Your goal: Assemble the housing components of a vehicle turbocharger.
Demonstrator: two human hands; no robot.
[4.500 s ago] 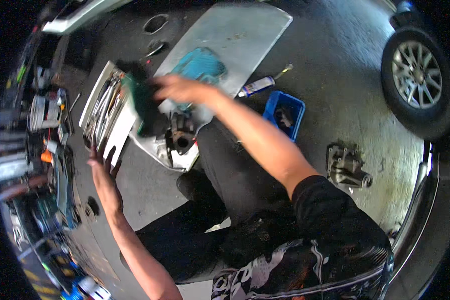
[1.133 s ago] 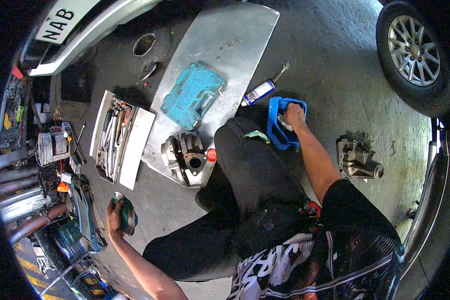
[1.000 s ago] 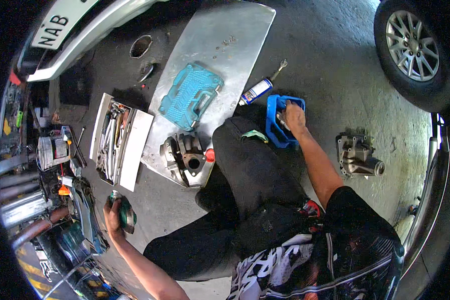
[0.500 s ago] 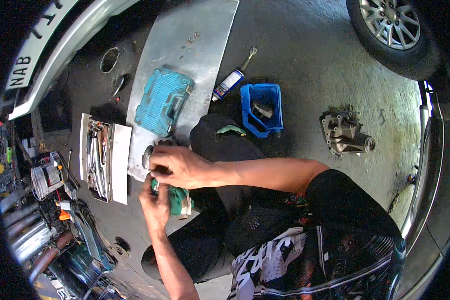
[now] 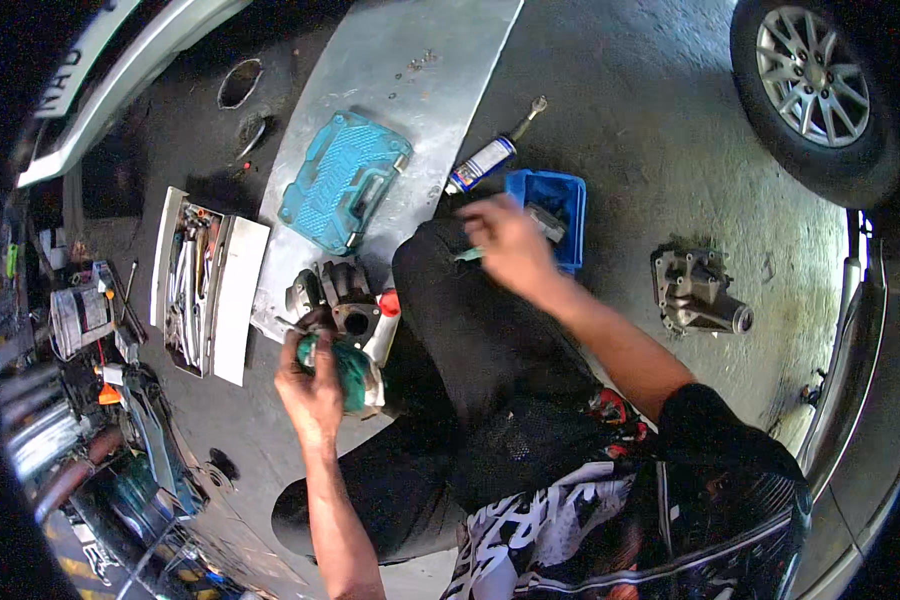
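Observation:
My left hand [image 5: 310, 397] is closed around a bunched green cloth [image 5: 352, 372], its thumb and fingers around the cloth's edge. A small dark metal piece [image 5: 317, 322] shows at its fingertips; whether the hand grips it too is unclear. Just beyond stand a dark metal part with a round opening [image 5: 352, 300] and a white bottle with a red cap [image 5: 386, 315]. My right hand [image 5: 515, 245] is over my knee, beside the blue cut-open container [image 5: 575, 225]. Motion smears its fingers, and I cannot make out anything in them.
A turquoise tool case [image 5: 340, 180] lies on a metal sheet [image 5: 425, 110] with small hardware. Left of it is an open tool box [image 5: 232, 300]. A spray can [image 5: 485, 163] and a ratchet [image 5: 533, 112] lie near the container. A metal housing [image 5: 695, 290] and car wheel [image 5: 815, 75] are right.
My right hand has left the left hand's side and swung right to the blue container, uncovering the dark metal part and bottle. My left hand keeps the green cloth. The view has shifted slightly.

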